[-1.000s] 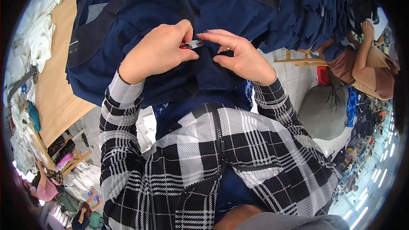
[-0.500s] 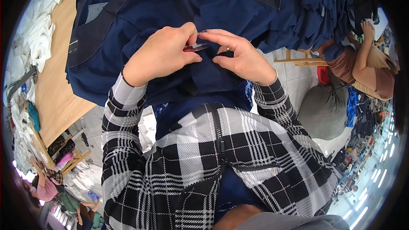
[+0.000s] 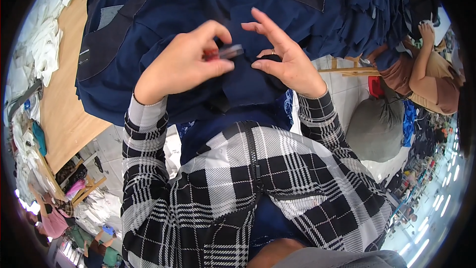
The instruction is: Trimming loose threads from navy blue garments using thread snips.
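Note:
Thread snips (image 3: 232, 51) with red handles and a metal blade, smeared by motion, sit in my left hand (image 3: 186, 62). Its fingers curl round the handles, and the blade points toward my other hand. My right hand (image 3: 290, 59) has its index and middle fingers raised and spread. Between its thumb and curled lower fingers shows a dark fold of cloth (image 3: 270, 58). Under both hands lies a navy garment (image 3: 253, 87) with a darker band and a small grey patch on its left part. It spreads over the table edge toward my lap.
A thick stack of navy pieces (image 3: 364, 10) hangs at the far right. To the left runs a wooden tabletop (image 3: 64, 94) with white cloth along its side. A grey stuffed sack (image 3: 374, 131) stands on the floor at right, near a seated person (image 3: 431, 69). Other people are at lower left.
My hands have moved apart from each other. The right index finger has lifted away from the snips, and the left hand with the snips has shifted slightly left.

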Available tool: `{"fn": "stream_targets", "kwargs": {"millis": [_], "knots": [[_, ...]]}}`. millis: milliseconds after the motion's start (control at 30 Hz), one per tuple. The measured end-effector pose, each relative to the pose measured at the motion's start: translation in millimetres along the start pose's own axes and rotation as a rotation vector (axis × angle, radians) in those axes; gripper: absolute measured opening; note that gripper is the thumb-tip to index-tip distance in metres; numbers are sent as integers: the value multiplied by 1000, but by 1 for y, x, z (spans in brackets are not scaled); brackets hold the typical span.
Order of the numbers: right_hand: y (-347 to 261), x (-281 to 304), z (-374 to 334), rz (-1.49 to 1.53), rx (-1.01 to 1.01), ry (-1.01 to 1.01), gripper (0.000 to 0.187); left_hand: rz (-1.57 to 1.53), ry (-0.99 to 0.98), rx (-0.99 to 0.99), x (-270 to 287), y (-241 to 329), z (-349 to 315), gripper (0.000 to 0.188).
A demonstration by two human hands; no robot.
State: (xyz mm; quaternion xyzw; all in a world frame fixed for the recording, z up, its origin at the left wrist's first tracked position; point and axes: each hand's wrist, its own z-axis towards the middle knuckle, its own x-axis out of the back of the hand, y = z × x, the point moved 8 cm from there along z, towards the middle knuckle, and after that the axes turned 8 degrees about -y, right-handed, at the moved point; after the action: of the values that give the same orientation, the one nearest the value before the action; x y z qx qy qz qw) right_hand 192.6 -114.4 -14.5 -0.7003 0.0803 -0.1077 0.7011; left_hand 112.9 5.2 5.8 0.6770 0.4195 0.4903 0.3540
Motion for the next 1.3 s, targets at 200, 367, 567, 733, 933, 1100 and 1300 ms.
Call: {"fn": "stream_targets", "kwargs": {"millis": [200, 367, 567, 733, 933, 1100, 1300], "knots": [[-3, 1, 2, 93, 8, 93, 81, -360, 167, -49, -23, -13, 12, 49], [22, 16, -10, 306, -173, 196, 58, -786, 223, 20, -29, -30, 10, 43], [38, 27, -13, 605, -147, 271, 50, -751, 249, 86, -33, -46, 12, 43], [37, 29, -14, 523, -141, 308, 46, -632, 232, 77, -31, -49, 13, 32], [33, 30, -14, 459, -133, 325, 44, -663, 204, 142, -32, -53, 9, 31], [28, 23, -11, 457, -146, 299, 49, -630, 196, 137, -35, -55, 6, 33], [16, 10, -6, 255, -150, 241, 52, -449, 321, -70, -28, -18, 15, 42]]}}
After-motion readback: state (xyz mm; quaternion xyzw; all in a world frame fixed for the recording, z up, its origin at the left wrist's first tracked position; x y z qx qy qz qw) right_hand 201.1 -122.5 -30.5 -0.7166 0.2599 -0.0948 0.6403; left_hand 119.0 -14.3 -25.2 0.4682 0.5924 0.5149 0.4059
